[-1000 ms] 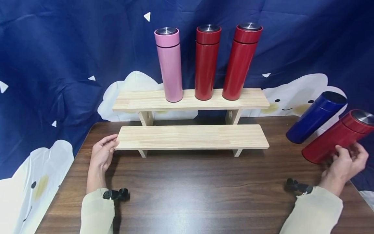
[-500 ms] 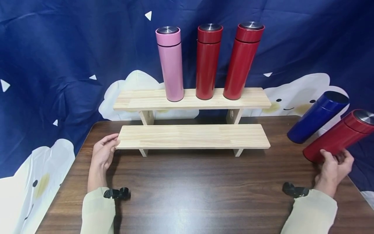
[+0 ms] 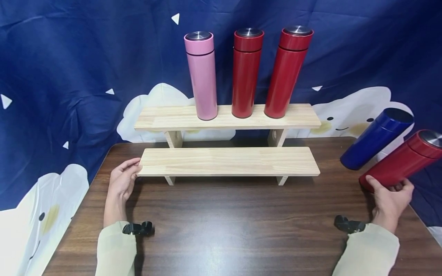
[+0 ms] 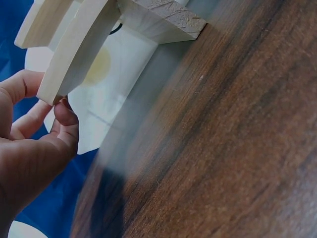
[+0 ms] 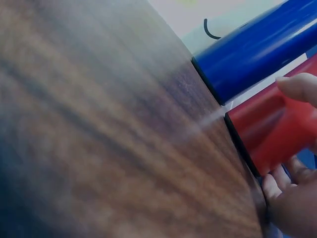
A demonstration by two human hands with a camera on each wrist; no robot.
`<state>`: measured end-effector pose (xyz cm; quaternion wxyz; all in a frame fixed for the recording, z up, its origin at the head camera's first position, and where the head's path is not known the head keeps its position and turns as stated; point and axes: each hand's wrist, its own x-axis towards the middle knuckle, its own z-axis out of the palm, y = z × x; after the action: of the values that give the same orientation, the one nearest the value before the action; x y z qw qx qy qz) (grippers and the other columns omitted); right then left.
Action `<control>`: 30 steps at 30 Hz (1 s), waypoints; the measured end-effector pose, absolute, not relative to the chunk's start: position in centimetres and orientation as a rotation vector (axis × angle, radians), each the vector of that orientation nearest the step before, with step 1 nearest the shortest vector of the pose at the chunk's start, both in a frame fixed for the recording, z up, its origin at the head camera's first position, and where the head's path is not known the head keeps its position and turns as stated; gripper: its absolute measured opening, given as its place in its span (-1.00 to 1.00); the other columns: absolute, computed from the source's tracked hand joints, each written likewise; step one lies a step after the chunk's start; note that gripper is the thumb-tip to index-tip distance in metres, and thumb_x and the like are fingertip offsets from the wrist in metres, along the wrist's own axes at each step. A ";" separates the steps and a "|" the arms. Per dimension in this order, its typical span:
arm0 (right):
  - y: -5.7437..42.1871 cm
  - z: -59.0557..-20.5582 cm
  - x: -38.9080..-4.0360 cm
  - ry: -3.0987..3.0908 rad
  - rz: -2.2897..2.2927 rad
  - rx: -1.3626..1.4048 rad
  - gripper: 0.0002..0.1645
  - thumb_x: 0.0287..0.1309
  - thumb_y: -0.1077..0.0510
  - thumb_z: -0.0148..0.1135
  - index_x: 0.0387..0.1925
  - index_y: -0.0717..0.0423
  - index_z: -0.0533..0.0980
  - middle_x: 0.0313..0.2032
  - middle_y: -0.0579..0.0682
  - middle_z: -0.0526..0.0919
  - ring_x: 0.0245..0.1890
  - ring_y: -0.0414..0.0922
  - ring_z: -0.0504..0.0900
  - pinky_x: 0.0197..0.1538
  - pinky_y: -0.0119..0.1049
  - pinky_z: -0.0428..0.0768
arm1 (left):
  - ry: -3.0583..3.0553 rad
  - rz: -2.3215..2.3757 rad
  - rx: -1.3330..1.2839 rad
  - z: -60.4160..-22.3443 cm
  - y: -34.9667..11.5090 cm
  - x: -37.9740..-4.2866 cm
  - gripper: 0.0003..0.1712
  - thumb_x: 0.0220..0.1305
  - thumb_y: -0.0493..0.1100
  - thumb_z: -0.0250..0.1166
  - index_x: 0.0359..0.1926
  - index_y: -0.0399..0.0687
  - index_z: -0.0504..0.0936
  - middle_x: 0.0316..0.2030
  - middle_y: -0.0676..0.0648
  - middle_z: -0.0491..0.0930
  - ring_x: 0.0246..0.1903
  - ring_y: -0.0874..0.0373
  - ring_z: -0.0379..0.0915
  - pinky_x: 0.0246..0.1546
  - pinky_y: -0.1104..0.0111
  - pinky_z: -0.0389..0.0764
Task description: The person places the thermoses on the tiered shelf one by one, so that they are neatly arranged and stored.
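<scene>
My left hand pinches the left end of a two-tier wooden shelf at its lower board. In the left wrist view the thumb and fingers meet at the corner of that board. Over at the right, my right hand holds a red thermos low on its body, thumb on one side and fingers on the other. The thermos stands with its black-edged base at the table; its steel lid reaches the frame's right edge. A blue thermos stands just beside it.
On the upper board stand a pink thermos and two more red ones, the middle red thermos and the right red thermos. A dark wood table lies under everything. Behind hangs a blue cloth with white clouds.
My right hand has slid leftward and lower around the red thermos, its thumb now near the base. The left hand keeps its pinch on the shelf, and the thermoses stay where they were.
</scene>
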<state>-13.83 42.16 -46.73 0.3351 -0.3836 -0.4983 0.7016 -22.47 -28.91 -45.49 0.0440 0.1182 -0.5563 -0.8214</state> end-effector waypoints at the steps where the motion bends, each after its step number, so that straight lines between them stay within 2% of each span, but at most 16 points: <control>1: 42.2 -46.7 -13.9 -1.310 1.827 -1.001 0.14 -0.28 0.63 0.51 0.32 -0.13 0.31 0.11 -0.20 0.45 0.17 -0.25 0.42 -0.36 -0.68 0.52 | -1.699 -2.511 0.359 -45.5 -28.9 -22.5 -0.68 0.24 -0.62 0.20 -0.15 -0.25 0.72 -0.26 -0.05 0.61 -0.23 0.19 0.58 -0.21 0.49 0.62; 4: 42.2 -46.8 -13.8 -1.331 1.812 -1.003 0.14 -0.28 0.62 0.53 0.32 -0.13 0.31 0.12 -0.20 0.45 0.17 -0.26 0.42 -0.32 -0.69 0.51 | -1.706 -2.507 0.354 -45.4 -28.9 -22.4 -0.69 0.23 -0.61 0.20 -0.15 -0.25 0.72 -0.25 -0.05 0.61 -0.22 0.18 0.58 -0.20 0.49 0.62; 6: 42.2 -46.9 -13.8 -1.340 1.797 -1.007 0.14 -0.27 0.61 0.53 0.33 -0.13 0.32 0.14 -0.19 0.45 0.16 -0.27 0.43 -0.19 -0.62 0.55 | -1.709 -2.505 0.357 -45.4 -28.9 -22.4 -0.69 0.23 -0.61 0.21 -0.14 -0.25 0.72 -0.25 -0.05 0.60 -0.22 0.18 0.58 -0.20 0.48 0.62; 8: 42.2 -46.9 -13.8 -1.336 1.791 -1.004 0.13 -0.27 0.60 0.53 0.33 -0.12 0.33 0.14 -0.19 0.46 0.15 -0.26 0.43 -0.18 -0.63 0.54 | -1.709 -2.507 0.360 -45.4 -28.9 -22.4 -0.69 0.22 -0.61 0.21 -0.14 -0.25 0.72 -0.25 -0.05 0.60 -0.21 0.18 0.57 -0.19 0.48 0.62; 11: 42.1 -46.8 -13.8 -1.310 1.799 -1.010 0.13 -0.29 0.60 0.55 0.32 -0.12 0.35 0.14 -0.18 0.47 0.14 -0.26 0.44 -0.21 -0.62 0.56 | -1.704 -2.509 0.363 -45.4 -28.9 -22.4 -0.69 0.23 -0.61 0.21 -0.13 -0.26 0.72 -0.25 -0.06 0.60 -0.23 0.18 0.57 -0.20 0.48 0.62; 13: 42.1 -46.6 -13.8 -1.293 1.815 -1.007 0.15 -0.32 0.60 0.57 0.33 -0.12 0.36 0.15 -0.18 0.47 0.15 -0.25 0.44 -0.35 -0.69 0.51 | -1.697 -2.513 0.362 -45.4 -28.9 -22.4 -0.68 0.23 -0.62 0.20 -0.14 -0.27 0.72 -0.26 -0.06 0.60 -0.24 0.18 0.57 -0.22 0.49 0.62; 16: 42.2 -46.4 -13.8 -1.283 1.831 -1.021 0.17 -0.34 0.58 0.60 0.33 -0.14 0.36 0.19 -0.18 0.46 0.17 -0.26 0.43 -0.34 -0.68 0.52 | -1.687 -2.517 0.367 -45.4 -28.9 -22.3 -0.68 0.23 -0.63 0.20 -0.15 -0.26 0.72 -0.26 -0.06 0.60 -0.26 0.18 0.58 -0.23 0.49 0.63; 19: 42.1 -46.4 -13.9 -1.307 1.809 -1.029 0.16 -0.32 0.56 0.60 0.34 -0.15 0.36 0.21 -0.18 0.46 0.17 -0.26 0.43 -0.06 -0.52 0.60 | -1.685 -2.516 0.376 -45.4 -28.9 -22.3 -0.67 0.22 -0.63 0.20 -0.17 -0.25 0.73 -0.27 -0.06 0.61 -0.26 0.19 0.58 -0.24 0.50 0.62; 22: 42.0 -46.5 -13.7 -1.343 1.780 -1.047 0.16 -0.27 0.51 0.61 0.38 -0.16 0.34 0.24 -0.18 0.44 0.19 -0.27 0.42 0.28 -0.39 0.43 | -1.683 -2.518 0.376 -45.4 -28.8 -22.3 -0.67 0.23 -0.63 0.19 -0.17 -0.25 0.73 -0.27 -0.06 0.60 -0.26 0.18 0.57 -0.24 0.49 0.62; 23: 42.0 -46.5 -13.7 -1.343 1.779 -1.051 0.16 -0.27 0.51 0.61 0.38 -0.17 0.34 0.24 -0.18 0.44 0.19 -0.27 0.42 0.29 -0.38 0.42 | -1.684 -2.517 0.374 -45.4 -28.8 -22.3 -0.67 0.23 -0.63 0.19 -0.17 -0.25 0.73 -0.27 -0.06 0.60 -0.26 0.18 0.57 -0.24 0.49 0.62; 25: 41.9 -46.4 -13.6 -1.323 1.797 -1.041 0.14 -0.27 0.51 0.62 0.35 -0.17 0.36 0.23 -0.19 0.45 0.19 -0.27 0.43 0.21 -0.39 0.50 | -1.682 -2.517 0.368 -45.5 -28.8 -22.3 -0.67 0.22 -0.63 0.18 -0.17 -0.26 0.73 -0.27 -0.06 0.60 -0.26 0.18 0.57 -0.24 0.49 0.61; 27: 41.9 -46.3 -13.6 -1.276 1.829 -1.006 0.10 -0.29 0.55 0.60 0.30 -0.14 0.39 0.19 -0.17 0.48 0.17 -0.26 0.45 -0.02 -0.46 0.62 | -1.686 -2.514 0.363 -45.5 -28.8 -22.4 -0.67 0.23 -0.63 0.18 -0.17 -0.26 0.73 -0.28 -0.05 0.60 -0.26 0.18 0.56 -0.24 0.49 0.61; 29: 41.8 -46.0 -13.8 -1.211 1.865 -0.952 0.05 -0.32 0.61 0.57 0.23 -0.10 0.43 0.13 -0.15 0.52 0.13 -0.24 0.48 -0.23 -0.57 0.61 | -1.694 -2.510 0.363 -45.5 -28.8 -22.5 -0.67 0.22 -0.63 0.18 -0.18 -0.25 0.73 -0.28 -0.05 0.60 -0.26 0.18 0.56 -0.25 0.49 0.61; 30: 41.8 -45.8 -13.8 -1.187 1.879 -0.929 0.03 -0.33 0.62 0.56 0.21 -0.09 0.44 0.11 -0.14 0.53 0.11 -0.24 0.49 -0.25 -0.57 0.61 | -1.698 -2.508 0.364 -45.5 -28.8 -22.5 -0.67 0.22 -0.63 0.18 -0.18 -0.25 0.73 -0.28 -0.05 0.60 -0.26 0.19 0.56 -0.25 0.49 0.61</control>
<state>-13.80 41.78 -45.84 0.3583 -0.3599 -0.4599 0.7284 -22.46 -28.81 -45.46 0.0456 0.1191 -0.5560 -0.8213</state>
